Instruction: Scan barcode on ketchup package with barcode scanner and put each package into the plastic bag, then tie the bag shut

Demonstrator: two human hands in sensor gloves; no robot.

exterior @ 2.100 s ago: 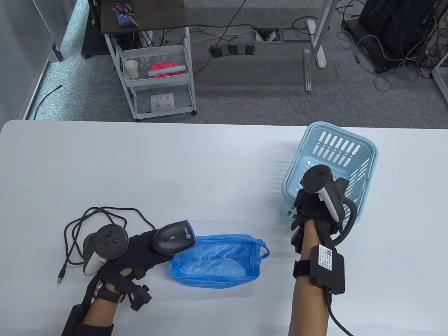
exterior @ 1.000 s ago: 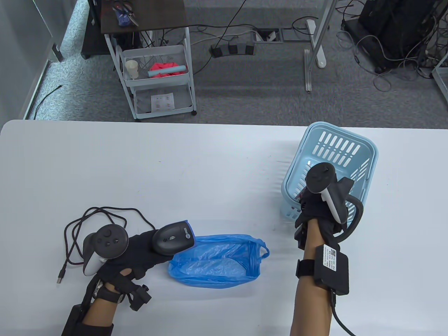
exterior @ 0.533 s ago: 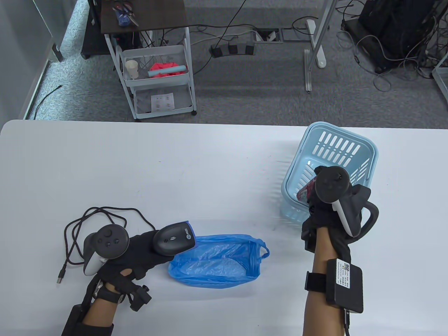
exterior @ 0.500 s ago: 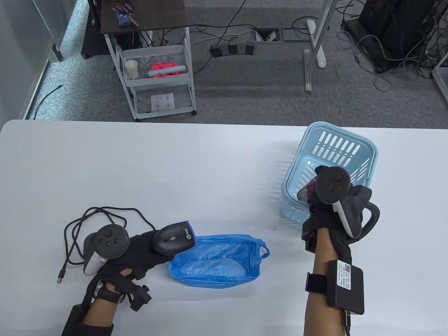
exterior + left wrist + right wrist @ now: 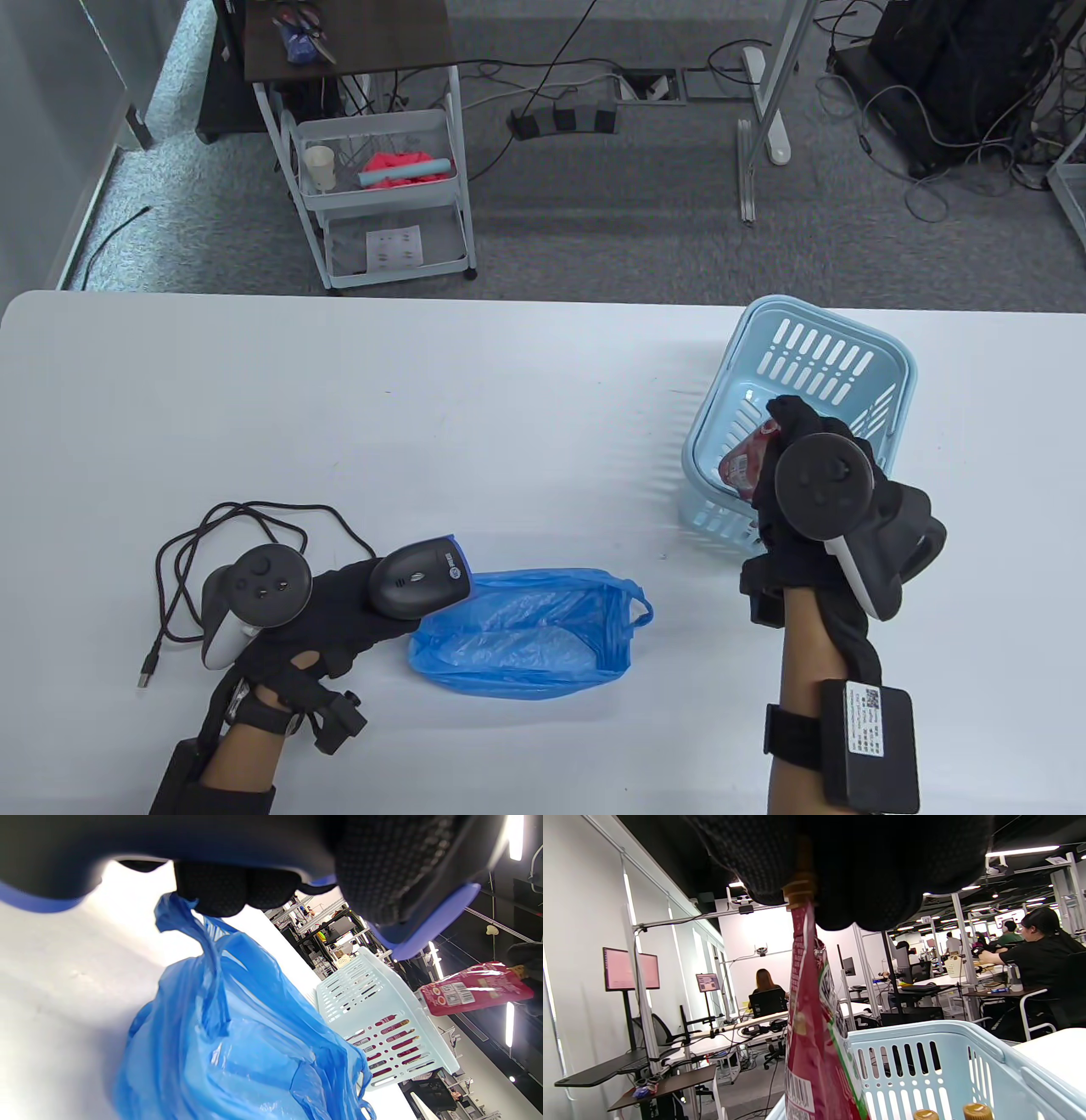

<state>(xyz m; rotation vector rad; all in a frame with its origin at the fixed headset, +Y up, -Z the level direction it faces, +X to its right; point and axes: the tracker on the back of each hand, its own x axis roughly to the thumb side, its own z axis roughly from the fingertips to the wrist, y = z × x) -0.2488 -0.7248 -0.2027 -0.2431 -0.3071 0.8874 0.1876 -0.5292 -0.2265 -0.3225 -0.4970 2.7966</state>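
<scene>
My right hand (image 5: 785, 450) grips a red ketchup package (image 5: 747, 458) by its top, above the light blue basket (image 5: 806, 335). The right wrist view has the package (image 5: 814, 1052) hanging from my fingers (image 5: 865, 866), its barcode low on the side, over the basket (image 5: 967, 1060), where two capped tops (image 5: 978, 1111) show. In the left wrist view the package (image 5: 471, 988) hangs over the basket (image 5: 382, 1018). My left hand (image 5: 339, 607) holds the black barcode scanner (image 5: 417, 581) at the left end of the flat blue plastic bag (image 5: 526, 632), which also shows in the left wrist view (image 5: 237, 1052).
The scanner's dark cable (image 5: 212, 552) lies coiled on the white table (image 5: 424, 407) left of my left hand. Beyond the far table edge stand a white trolley (image 5: 382, 195) and floor cables.
My right hand has come up out of the basket with a ketchup package and drawn back toward the near edge. The left hand, scanner and bag have not moved.
</scene>
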